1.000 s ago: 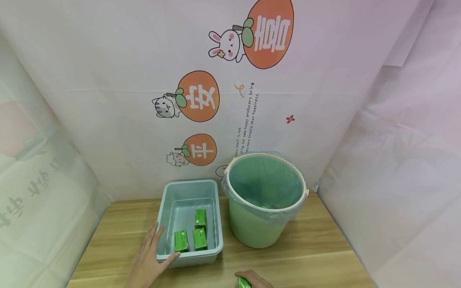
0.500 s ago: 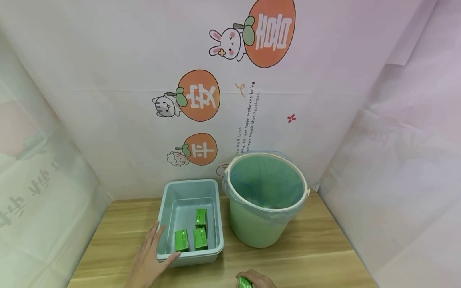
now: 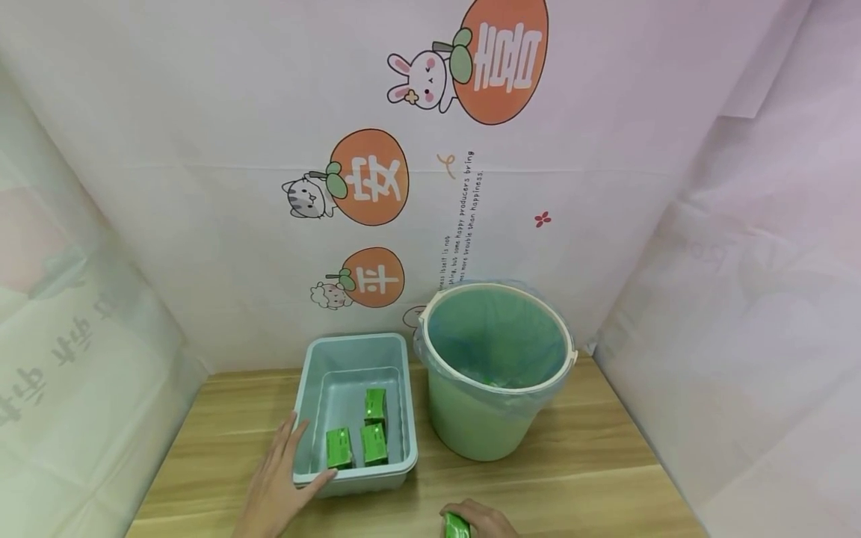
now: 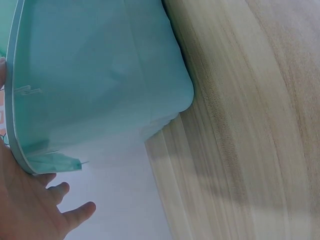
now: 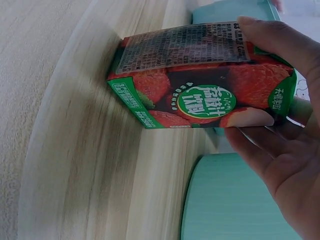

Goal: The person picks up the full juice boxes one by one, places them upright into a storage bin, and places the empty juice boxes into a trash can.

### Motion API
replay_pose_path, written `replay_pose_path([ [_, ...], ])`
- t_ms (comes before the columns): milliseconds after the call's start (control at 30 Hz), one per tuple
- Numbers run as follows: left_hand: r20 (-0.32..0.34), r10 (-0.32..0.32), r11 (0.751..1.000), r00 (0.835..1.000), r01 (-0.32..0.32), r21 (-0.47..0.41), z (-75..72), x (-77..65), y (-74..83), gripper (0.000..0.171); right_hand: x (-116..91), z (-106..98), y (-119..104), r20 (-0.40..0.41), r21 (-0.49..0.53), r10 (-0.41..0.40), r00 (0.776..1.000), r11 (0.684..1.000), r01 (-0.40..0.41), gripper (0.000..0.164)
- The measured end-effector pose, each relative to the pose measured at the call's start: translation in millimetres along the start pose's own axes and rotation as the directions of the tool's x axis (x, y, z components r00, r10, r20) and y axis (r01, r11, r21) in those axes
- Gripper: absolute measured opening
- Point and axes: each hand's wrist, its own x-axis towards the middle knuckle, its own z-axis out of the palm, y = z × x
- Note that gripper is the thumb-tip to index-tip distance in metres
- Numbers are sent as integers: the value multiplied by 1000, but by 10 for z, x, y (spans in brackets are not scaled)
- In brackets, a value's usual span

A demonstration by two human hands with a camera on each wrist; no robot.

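In the head view, a light blue-green plastic bin (image 3: pixel 377 482) holds three green-topped boxes (image 3: pixel 374 444). My left hand (image 3: pixel 276 478) rests at its near left corner, fingers spread and thumb touching the near rim. The left wrist view shows this hand (image 4: pixel 30 205) against the rim, with its fingertips free of the bin wall. My right hand (image 3: pixel 480 519) grips a juice box (image 3: pixel 457 526) at the front of the table. Seen from the right wrist, the juice box (image 5: pixel 200 82) has strawberry-like red fruit pictures and green ends; thumb and fingers pinch one end, while the other end is close to the tabletop.
A pale green bucket (image 3: pixel 471 426) with a clear bluish liner stands right of the bin; something green shows faintly at its bottom. Both stand on a wood-grain table (image 3: pixel 578 478). White printed sheets (image 3: pixel 222 224) enclose the back and sides.
My right hand and the juice box have shifted very slightly right. The left hand stays at the bin corner, and the bin, its boxes and the bucket have not moved.
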Motion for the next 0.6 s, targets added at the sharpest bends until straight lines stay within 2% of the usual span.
replay_pose_path([
  [67, 0, 0, 1000, 1000, 0, 1, 0, -7, -5, 96, 67, -94, -185, 9, 32, 49, 999, 998, -49, 39],
  [167, 6, 0, 1000, 1000, 0, 3, 8, -10, -13, 97, 128, -179, -351, 19, 24, 90, 996, 996, -90, 38],
  [267, 5, 2, 1000, 1000, -2, 8, 15, -10, -18, 96, 142, -224, -390, 13, -10, 92, 996, 996, -92, 41],
  [333, -2, 5, 1000, 1000, -5, 9, 21, -8, -19, 97, 125, -229, -335, -3, -39, 77, 997, 996, -77, 46],
  [433, -17, 12, 1000, 1000, -12, 10, 28, -6, -22, 96, 32, -131, -19, -9, -62, 62, 998, 996, -63, 56],
  [533, -29, 20, 1000, 999, -20, 12, 34, -2, -26, 96, -137, 103, 516, -51, -80, 58, 997, 995, -62, 71],
  [567, -31, 22, 1000, 999, -22, 14, 35, 0, -28, 96, -174, 163, 659, -72, -103, 35, 997, 994, -42, 75],
  [600, -33, 23, 1000, 999, -23, 15, 36, 0, -27, 96, -173, 157, 701, -77, -122, 2, 997, 992, -12, 78],
])
